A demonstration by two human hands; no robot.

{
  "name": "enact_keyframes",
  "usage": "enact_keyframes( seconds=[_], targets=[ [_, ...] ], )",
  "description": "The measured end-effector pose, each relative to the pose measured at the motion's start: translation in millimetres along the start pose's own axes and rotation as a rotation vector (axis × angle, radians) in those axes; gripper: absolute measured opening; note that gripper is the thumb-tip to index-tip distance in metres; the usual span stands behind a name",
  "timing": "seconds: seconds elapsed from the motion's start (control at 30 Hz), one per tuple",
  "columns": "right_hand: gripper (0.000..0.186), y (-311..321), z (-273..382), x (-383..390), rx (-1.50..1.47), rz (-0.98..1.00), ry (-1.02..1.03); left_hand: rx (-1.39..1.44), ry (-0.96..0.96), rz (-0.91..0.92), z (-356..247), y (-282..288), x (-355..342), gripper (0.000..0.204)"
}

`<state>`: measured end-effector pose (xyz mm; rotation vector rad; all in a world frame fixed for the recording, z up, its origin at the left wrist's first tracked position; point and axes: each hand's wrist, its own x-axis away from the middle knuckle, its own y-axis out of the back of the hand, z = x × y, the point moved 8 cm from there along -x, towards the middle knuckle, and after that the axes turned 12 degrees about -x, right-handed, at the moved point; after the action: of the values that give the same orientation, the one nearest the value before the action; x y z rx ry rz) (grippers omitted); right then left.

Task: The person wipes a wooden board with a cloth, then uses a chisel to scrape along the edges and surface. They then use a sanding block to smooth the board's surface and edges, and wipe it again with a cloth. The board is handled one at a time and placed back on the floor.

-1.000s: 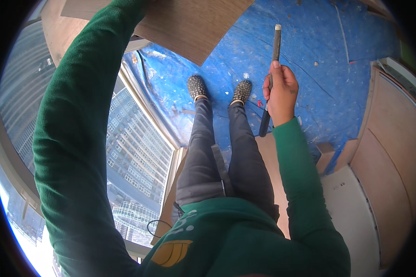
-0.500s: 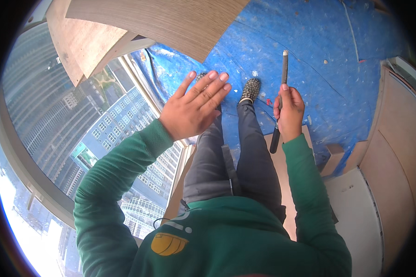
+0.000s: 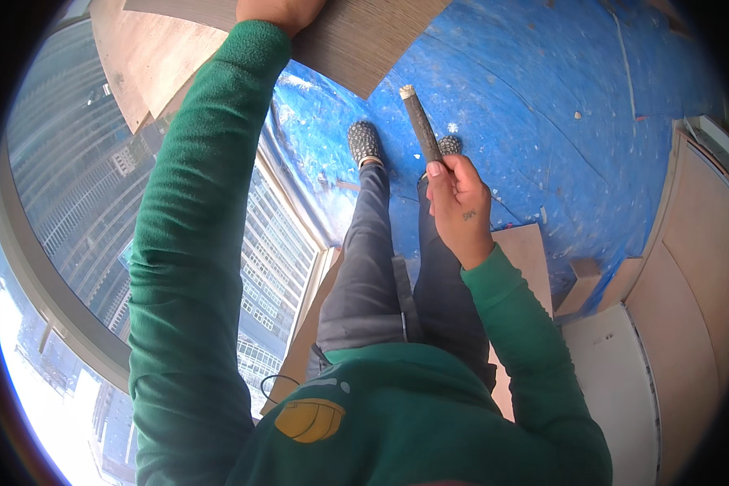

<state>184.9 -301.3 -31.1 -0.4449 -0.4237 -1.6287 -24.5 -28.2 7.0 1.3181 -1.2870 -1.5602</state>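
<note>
My right hand [image 3: 462, 206] is closed around a file [image 3: 423, 128], a long dark grey bar with a pale, worn tip. The tip points up and away to the left, above the blue sheeting. The file's lower part is hidden behind the hand. At the top edge my left hand [image 3: 279, 11] lies over a wood-grain panel [image 3: 364, 40]; its fingers are cut off by the picture's edge, so I cannot tell whether it grips the panel. The panel's pointed corner juts out over the floor.
Paler boards [image 3: 142, 61] lie under the panel at the upper left. A tall window [image 3: 73, 235] runs along my left side. Blue plastic sheeting [image 3: 543, 105] with scraps covers the floor. Wood boards [image 3: 680, 324] and a white panel [image 3: 616, 381] stand at the right.
My left hand has moved up and forward, from spread above my legs to the panel at the top edge. My right hand has swung left with the file, which now tilts left.
</note>
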Motion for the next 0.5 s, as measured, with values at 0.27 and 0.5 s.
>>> enact_keyframes(
  seconds=[0.27, 0.5],
  targets=[
    [0.017, -42.7, 6.2, -5.1, 0.061, 0.008, 0.082, 0.048, 0.052, 0.026, -7.1, -9.3, -11.8, 0.063],
    [0.019, -28.9, 35.4, -74.7, 0.047, -0.148, 0.022, 0.048, 0.066, 0.025, -4.7, -6.1, -11.8, 0.064]
  ],
)
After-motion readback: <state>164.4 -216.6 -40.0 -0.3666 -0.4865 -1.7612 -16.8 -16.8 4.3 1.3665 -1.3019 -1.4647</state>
